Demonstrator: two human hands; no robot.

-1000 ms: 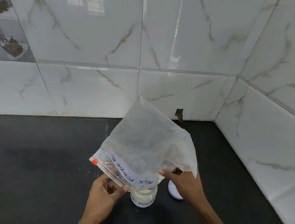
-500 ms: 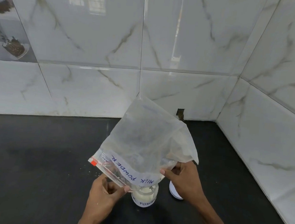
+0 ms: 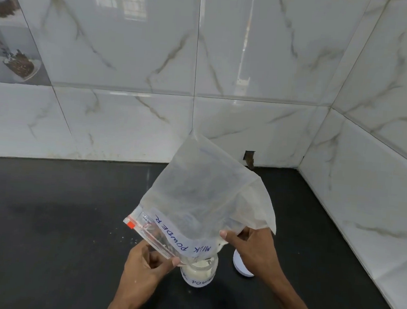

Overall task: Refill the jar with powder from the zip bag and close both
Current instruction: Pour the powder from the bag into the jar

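Head view looks down on a black counter that runs into a corner of glossy white marble-patterned wall tiles. Above the near middle of the counter a large translucent zip bag is held upside down and tilted, its closed bottom edge pointing up toward the wall and its mouth down at the lower left; a white label band near the mouth reads "MILK POWDER" upside down, and a small red tab marks the end of the zip strip. The right hand grips the bag's right side, thumb pressed on the front of the plastic and fingers behind it. The left hand pinches the lower corner of the bag's mouth between thumb and fingers, right above the jar. That small clear jar stands upright on the counter between the two hands, uncapped, partly filled with pale powder and carrying a handwritten label of its own. A round white lid lies on the counter just to the jar's right, partly hidden behind the right wrist. A few white specks dot the counter left of the bag's mouth.
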